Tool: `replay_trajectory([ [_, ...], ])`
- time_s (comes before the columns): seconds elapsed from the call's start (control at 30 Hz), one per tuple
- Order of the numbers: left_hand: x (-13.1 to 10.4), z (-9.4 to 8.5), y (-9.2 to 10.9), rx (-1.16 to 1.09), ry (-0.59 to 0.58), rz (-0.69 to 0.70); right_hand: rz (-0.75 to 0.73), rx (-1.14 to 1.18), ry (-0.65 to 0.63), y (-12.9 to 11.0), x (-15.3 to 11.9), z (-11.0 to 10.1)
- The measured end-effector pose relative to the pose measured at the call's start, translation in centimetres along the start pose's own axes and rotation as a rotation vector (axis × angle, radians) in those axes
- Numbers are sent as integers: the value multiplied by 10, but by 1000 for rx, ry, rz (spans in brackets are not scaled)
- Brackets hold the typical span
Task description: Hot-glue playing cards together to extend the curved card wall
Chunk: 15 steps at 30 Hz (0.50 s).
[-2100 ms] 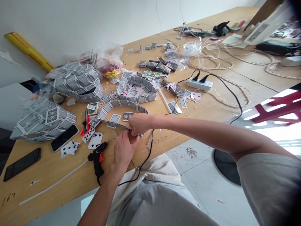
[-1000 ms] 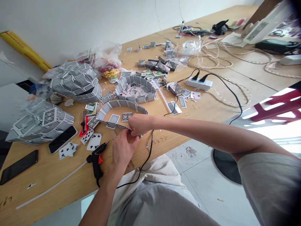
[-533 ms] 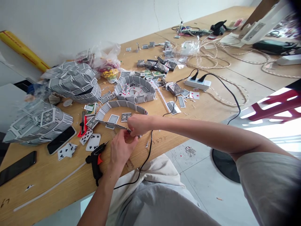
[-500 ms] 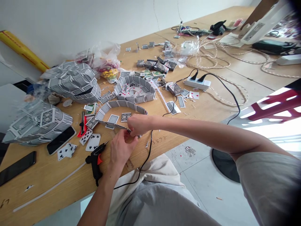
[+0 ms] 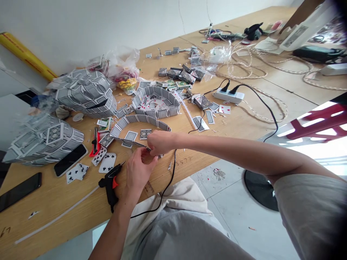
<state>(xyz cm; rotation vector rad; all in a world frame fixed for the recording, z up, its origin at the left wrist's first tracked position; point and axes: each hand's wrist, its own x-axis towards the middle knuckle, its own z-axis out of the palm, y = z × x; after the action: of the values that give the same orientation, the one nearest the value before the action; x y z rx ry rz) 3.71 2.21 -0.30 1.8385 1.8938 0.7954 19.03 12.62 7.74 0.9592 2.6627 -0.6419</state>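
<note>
A curved strip of joined playing cards [image 5: 127, 124] stands on edge on the table, bent into a loop. Its near end runs into my fingers. My right hand [image 5: 162, 142] is closed on that end. My left hand [image 5: 139, 168] pinches the same strip just to the left, thumb and fingertips close to the right hand. The exact spot between the fingertips is hidden. Loose cards [image 5: 130, 136] lie inside the loop. Beside my left wrist a black glue gun [image 5: 110, 184] with an orange trigger rests on its side.
Behind the strip sits a card-built tray [image 5: 157, 113]. Large card-covered shapes [image 5: 84, 94] and phones [image 5: 21, 191] are on the left. A red utility knife [image 5: 94, 142] lies near several loose cards. The glue gun's black cord passes by my right hand; a power strip [image 5: 229, 95] stands farther back.
My left hand has shifted very slightly left along the strip. My right hand keeps its hold, and the view has moved a little.
</note>
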Motion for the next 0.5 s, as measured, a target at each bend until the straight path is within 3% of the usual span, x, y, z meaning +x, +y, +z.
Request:
replay_trajectory([
  [0.23,6,0,-1,32,8,85,6,9,7,0,-1,-1],
  [0.5,0,0,-3,-24,6,-2,-11,16,13,2,2,3],
])
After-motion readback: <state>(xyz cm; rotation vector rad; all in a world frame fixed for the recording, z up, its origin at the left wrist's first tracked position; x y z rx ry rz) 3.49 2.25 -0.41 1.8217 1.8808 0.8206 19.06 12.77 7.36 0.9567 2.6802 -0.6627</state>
